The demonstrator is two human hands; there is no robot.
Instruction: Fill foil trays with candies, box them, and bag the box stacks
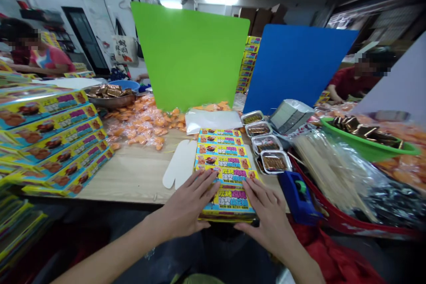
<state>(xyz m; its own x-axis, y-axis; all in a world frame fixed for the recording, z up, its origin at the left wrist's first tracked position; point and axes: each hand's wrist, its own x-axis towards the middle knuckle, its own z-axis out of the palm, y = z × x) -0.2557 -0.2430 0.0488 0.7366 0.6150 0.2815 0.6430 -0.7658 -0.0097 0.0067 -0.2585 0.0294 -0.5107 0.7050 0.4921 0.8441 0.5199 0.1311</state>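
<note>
Head view: my left hand [186,202] and right hand [269,215] lie open and flat, unclenched, on the nearest yellow printed carton [228,199], which fronts an overlapping row on the table [133,173]; judged light, stiff card, best held by its long edges.

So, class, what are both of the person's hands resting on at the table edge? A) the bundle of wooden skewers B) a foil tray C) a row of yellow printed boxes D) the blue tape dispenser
C: the fingers of the left hand and right hand lie on the nearest yellow printed box.
</note>
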